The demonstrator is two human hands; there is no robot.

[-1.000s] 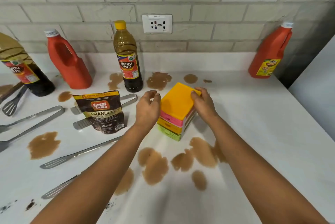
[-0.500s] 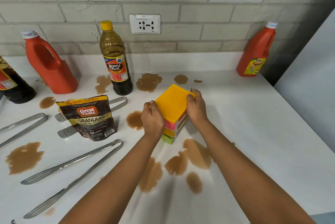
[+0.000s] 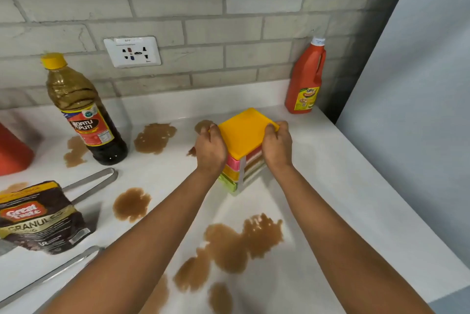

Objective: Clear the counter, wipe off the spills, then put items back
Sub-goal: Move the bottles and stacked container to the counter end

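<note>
The counter (image 3: pixel 343 186) is white and carries several brown spills (image 3: pixel 239 245): a large blotchy group at the near middle, a round one to its left, others near the back wall. A small drawer stack (image 3: pixel 244 135) stands upright mid-counter, with a yellow top and pink, yellow and green tiers below, gripped on both sides. A dark sauce bottle (image 3: pixel 84 115) with a yellow cap stands at the back left. A red bottle (image 3: pixel 306 79) stands in the back right corner. A brown granules pouch (image 3: pixel 40 217) lies at the left on metal tongs (image 3: pixel 94 181).

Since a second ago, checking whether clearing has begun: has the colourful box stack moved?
Yes. The box stack has shifted right, away from the small spill near the wall and toward the red bottle.
</note>
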